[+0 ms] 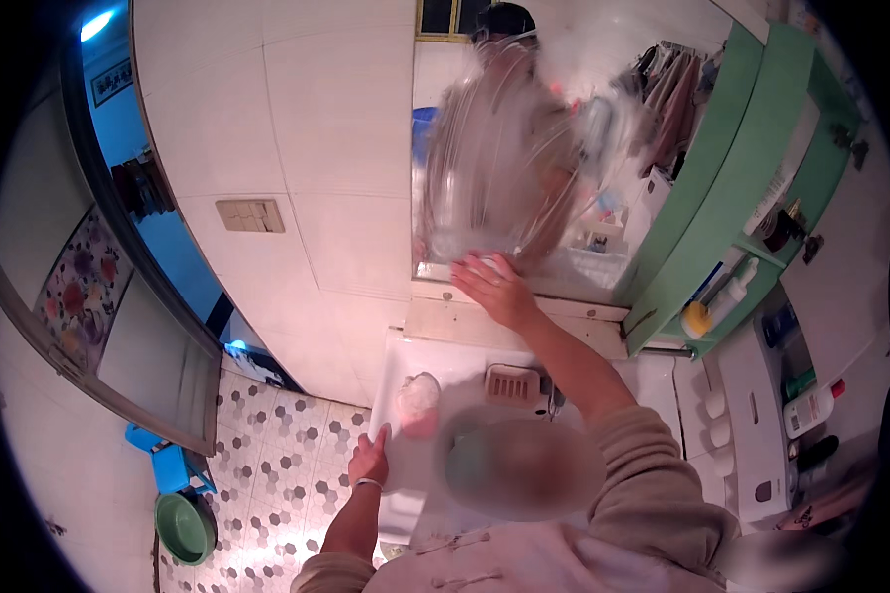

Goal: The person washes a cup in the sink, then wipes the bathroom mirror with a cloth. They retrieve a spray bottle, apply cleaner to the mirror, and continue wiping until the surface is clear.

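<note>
My right hand (493, 285) lies with its fingers spread against the lower edge of the mirror (482, 170); whether something thin is under the palm cannot be told. Streaks of whitish film cover the middle of the glass and blur the reflection. My left hand (371, 461) rests on the left rim of the white washbasin (397, 356), a band around its wrist. Beside it, on the basin's ledge, lies a crumpled pink and white cloth or sponge (419, 404). A soap dish with slots (513, 385) sits behind the basin, near the tap.
At the right stands a green cabinet (719, 193) with bottles on its shelves. A white lotion bottle (808, 411) is farther right. A blue plastic stool (174, 467) and green basin (185, 528) stand on the tiled floor at the left, near the open door (156, 356).
</note>
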A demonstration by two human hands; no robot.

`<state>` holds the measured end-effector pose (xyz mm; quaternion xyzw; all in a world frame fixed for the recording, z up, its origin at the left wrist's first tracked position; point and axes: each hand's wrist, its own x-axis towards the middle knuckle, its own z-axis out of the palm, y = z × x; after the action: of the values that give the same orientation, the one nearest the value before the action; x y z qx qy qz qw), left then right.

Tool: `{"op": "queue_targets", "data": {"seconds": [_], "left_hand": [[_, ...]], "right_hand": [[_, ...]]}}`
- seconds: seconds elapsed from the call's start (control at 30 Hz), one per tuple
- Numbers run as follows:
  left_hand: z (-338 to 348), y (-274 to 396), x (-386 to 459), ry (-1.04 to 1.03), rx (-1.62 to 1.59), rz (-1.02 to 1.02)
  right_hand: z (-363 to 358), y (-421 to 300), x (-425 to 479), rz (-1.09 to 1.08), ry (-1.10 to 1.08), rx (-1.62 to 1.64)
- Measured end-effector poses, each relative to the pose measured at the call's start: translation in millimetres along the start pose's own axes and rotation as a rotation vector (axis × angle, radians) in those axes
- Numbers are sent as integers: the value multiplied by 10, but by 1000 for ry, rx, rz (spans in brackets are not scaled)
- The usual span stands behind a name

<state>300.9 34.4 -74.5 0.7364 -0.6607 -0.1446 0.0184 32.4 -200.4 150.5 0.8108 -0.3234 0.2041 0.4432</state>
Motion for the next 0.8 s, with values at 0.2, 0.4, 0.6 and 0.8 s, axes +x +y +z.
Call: {"op": "queue_targets", "data": {"seconds": [0.2, 0.4, 0.6, 0.8], "left_hand": [[37, 2, 16, -13, 24, -19], [45, 8, 42, -29, 23, -32], [-2, 23, 46, -46, -6, -61], [-34, 47, 23, -52, 31, -54]], "right_hand": [[-727, 1644, 323, 736, 573, 310], [-489, 989, 2, 701, 90, -65], [-282, 419, -539, 202, 164, -36], [-180, 776, -78, 157, -14, -726]]}}
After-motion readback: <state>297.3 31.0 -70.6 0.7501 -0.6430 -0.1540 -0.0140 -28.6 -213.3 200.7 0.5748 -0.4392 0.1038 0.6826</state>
